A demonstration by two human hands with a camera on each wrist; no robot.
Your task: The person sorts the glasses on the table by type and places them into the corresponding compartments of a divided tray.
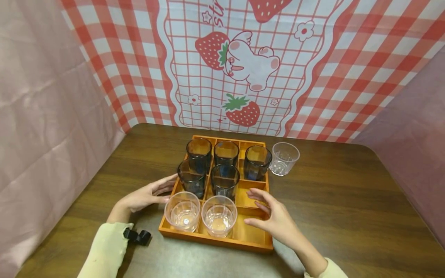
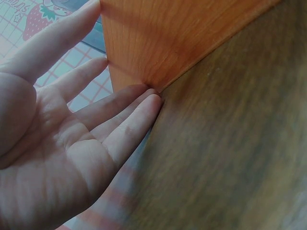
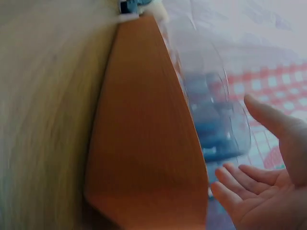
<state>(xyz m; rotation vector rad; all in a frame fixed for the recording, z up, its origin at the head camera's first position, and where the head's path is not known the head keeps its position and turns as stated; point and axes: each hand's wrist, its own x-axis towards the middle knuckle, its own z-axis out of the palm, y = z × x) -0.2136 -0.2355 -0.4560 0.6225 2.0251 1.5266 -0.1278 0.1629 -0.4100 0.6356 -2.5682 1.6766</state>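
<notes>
A wooden compartment tray (image 1: 215, 241) holds several dark tinted cups (image 1: 257, 164) in its back and middle rows. Two clear cups, one at front left (image 1: 183, 216) and one at front middle (image 1: 219, 220), stand in the front row. My left hand (image 1: 147, 197) is at the tray's left side, fingers extended; in the left wrist view its fingertips (image 2: 154, 98) are against the base of the wooden wall (image 2: 168, 43). Over the right column hovers my right hand (image 1: 278, 220), fingers spread and loosely bent, holding nothing. The right wrist view has this hand (image 3: 264, 196) beside the tray wall (image 3: 144, 120).
Another clear cup (image 1: 284, 158) stands on the dark wooden table (image 1: 333, 200), outside the tray by its back right corner. A red-checked strawberry cloth (image 1: 240, 92) hangs behind the table. Pinkish curtains (image 1: 59, 96) flank both sides. A black strap (image 1: 137, 236) circles the left wrist.
</notes>
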